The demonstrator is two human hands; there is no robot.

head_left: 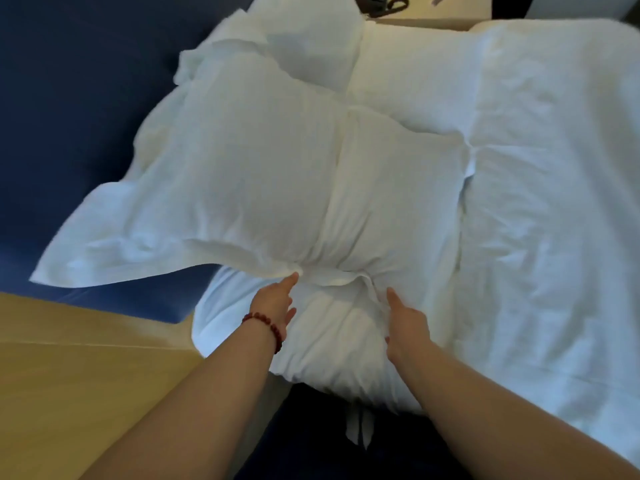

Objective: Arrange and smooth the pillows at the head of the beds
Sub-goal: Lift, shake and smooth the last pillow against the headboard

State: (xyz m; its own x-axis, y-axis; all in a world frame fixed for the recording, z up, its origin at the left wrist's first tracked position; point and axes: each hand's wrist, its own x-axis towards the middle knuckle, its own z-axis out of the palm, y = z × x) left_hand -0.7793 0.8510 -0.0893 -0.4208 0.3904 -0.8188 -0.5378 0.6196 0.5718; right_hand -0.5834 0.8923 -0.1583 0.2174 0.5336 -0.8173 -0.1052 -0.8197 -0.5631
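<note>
Head view: looking down at one bed (540, 209) with a white sheet.
Pillows: four white ones are lying piled at the head end, touching each other.
Big pillow (242, 168): lying on top of the near pillow (329, 344).
Left hand (273, 303): grip is lying wide, straight fingers touching the big pillow's near edge.
Right hand (403, 320): grip is lying wide, fingers pressing on the near pillow.
Bracelet (266, 323): one red bead ring is sitting on the left wrist.

I saw the top pillow (242, 168) lying on the lower pillow (329, 344), a third pillow (304, 39) behind them, the bed (540, 209) stretching rightward.
</note>
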